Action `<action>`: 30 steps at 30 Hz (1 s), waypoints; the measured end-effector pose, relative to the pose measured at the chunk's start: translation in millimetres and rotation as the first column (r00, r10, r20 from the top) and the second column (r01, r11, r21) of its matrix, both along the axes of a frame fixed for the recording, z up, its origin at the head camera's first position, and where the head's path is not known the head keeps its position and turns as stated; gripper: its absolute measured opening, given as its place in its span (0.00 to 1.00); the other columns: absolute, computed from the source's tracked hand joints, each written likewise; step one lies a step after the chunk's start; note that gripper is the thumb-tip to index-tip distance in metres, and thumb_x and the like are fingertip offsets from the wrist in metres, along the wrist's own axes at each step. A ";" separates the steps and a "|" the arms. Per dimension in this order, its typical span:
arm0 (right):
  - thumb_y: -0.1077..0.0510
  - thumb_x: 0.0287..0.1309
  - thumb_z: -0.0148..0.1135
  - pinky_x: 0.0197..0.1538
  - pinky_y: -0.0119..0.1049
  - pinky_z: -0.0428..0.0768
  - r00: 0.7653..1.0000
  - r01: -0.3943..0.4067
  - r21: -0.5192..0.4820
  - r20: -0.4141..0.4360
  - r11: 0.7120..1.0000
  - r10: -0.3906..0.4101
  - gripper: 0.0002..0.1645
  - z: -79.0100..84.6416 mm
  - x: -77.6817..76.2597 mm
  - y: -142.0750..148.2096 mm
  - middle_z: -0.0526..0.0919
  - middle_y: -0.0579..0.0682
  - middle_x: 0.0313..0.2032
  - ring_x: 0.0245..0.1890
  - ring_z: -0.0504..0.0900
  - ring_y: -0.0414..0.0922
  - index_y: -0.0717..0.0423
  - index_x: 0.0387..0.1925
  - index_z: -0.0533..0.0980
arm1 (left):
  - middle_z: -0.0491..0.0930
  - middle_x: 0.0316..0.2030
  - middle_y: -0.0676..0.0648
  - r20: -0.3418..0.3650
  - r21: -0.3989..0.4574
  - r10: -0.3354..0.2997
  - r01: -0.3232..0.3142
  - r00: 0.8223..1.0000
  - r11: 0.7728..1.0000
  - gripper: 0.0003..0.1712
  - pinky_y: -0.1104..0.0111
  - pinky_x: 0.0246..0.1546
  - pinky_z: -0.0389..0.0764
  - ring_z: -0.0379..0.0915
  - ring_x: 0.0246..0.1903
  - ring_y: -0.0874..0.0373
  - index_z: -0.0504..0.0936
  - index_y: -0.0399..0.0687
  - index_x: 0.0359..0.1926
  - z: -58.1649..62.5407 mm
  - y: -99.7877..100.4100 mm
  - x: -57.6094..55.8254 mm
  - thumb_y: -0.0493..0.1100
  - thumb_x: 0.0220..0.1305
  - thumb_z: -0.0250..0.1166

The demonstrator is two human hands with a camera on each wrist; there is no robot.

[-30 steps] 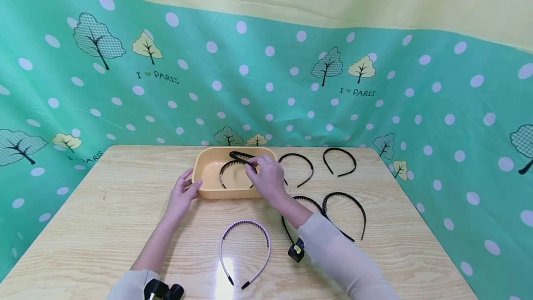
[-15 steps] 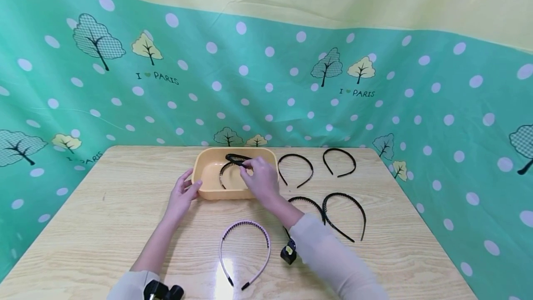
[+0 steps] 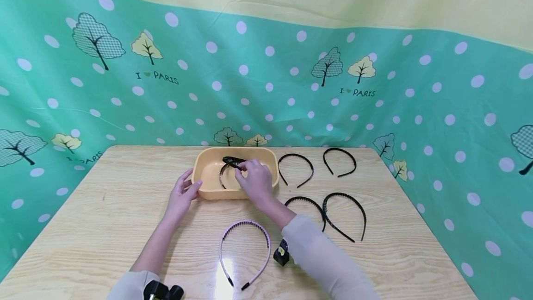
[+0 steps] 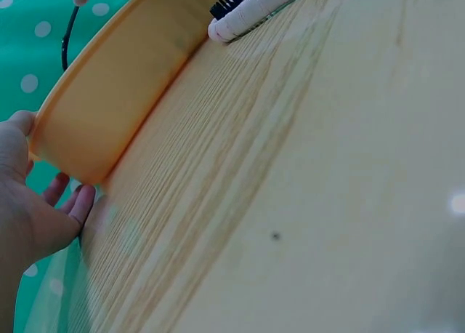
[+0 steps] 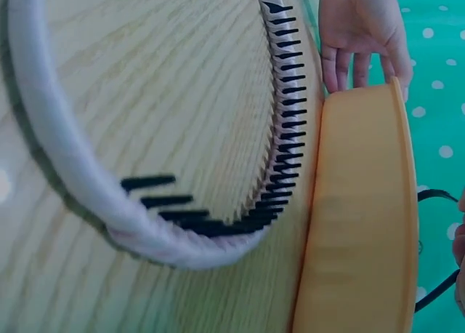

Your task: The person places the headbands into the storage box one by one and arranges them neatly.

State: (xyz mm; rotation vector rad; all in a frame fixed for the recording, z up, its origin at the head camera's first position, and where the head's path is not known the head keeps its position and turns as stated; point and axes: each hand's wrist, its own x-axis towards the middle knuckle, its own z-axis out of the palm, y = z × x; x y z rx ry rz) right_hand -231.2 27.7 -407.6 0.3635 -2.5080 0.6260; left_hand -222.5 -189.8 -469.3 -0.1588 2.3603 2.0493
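A yellow plastic basket (image 3: 220, 195) stands at the back of the table. My left hand (image 3: 182, 193) grips its left end, thumb at the rim and fingers along the outer wall. Over the basket, my right hand (image 3: 257, 182) pinches a black toothed headband (image 3: 233, 160) between thumb and fingers. Beneath it another black headband (image 3: 222, 177) lies inside the basket, partly hidden by the right hand. In the right wrist view, the held headband's two thin arms (image 5: 438, 292) show past the basket rim, with my right fingertips (image 5: 461, 246) at the frame's edge.
A lilac headband (image 3: 221, 249) with black teeth lies in front of the basket. Several black headbands rest to the right, including one beside the basket (image 3: 296, 154), one at the back (image 3: 339, 149) and an overlapping pair (image 3: 342, 194). A patterned curtain (image 3: 266, 91) hangs behind the table.
My right hand has moved a little left and lower over the basket with the black headband in it. The left hand and basket have stayed in place.
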 end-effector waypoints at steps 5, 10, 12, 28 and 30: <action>0.49 0.55 0.63 0.36 0.27 0.75 1.000 0.001 0.015 -0.002 1.000 -0.001 0.10 -3.6 0.4 -6.0 0.82 0.42 0.32 0.29 0.77 0.37 0.48 0.36 0.82 | 0.63 0.62 0.38 0.000 -0.006 -0.002 0.002 1.000 1.000 0.39 0.77 0.46 0.78 0.68 0.45 0.69 0.50 0.57 0.72 1.5 0.1 0.9 0.57 0.65 0.56; 0.49 0.54 0.63 0.39 0.29 0.75 1.000 0.000 0.045 -0.025 0.999 0.001 0.10 -7.4 1.2 -11.6 0.83 0.41 0.32 0.32 0.78 0.37 0.47 0.36 0.82 | 0.63 0.63 0.38 0.005 -0.005 -0.002 0.002 1.000 1.000 0.39 0.77 0.46 0.78 0.68 0.50 0.62 0.50 0.57 0.72 0.3 0.1 0.0 0.57 0.65 0.56; 0.50 0.54 0.64 0.39 0.29 0.74 0.999 -0.003 0.057 -0.042 0.998 0.005 0.10 -8.7 1.7 -13.2 0.83 0.41 0.32 0.32 0.79 0.37 0.48 0.36 0.83 | 0.63 0.63 0.38 0.005 -0.005 -0.002 0.002 1.000 1.000 0.39 0.77 0.46 0.78 0.67 0.52 0.57 0.50 0.58 0.72 0.5 0.4 0.2 0.57 0.65 0.56; 0.51 0.53 0.65 0.33 0.26 0.73 0.996 -0.025 0.153 -0.085 0.988 0.038 0.07 -14.2 3.9 -15.4 0.82 0.40 0.32 0.31 0.77 0.36 0.47 0.33 0.82 | 0.63 0.62 0.36 -0.033 0.008 0.001 0.000 0.999 1.000 0.39 0.79 0.44 0.78 0.68 0.51 0.57 0.51 0.55 0.72 0.9 1.3 0.9 0.57 0.65 0.56; 0.50 0.53 0.65 0.34 0.26 0.74 0.997 -0.020 0.151 -0.069 0.988 0.031 0.08 -15.0 3.5 -15.9 0.82 0.40 0.33 0.31 0.78 0.37 0.47 0.34 0.82 | 0.63 0.61 0.33 -0.051 0.019 0.008 -0.007 0.999 1.000 0.40 0.78 0.42 0.78 0.69 0.51 0.56 0.52 0.54 0.72 0.6 1.8 1.4 0.57 0.65 0.57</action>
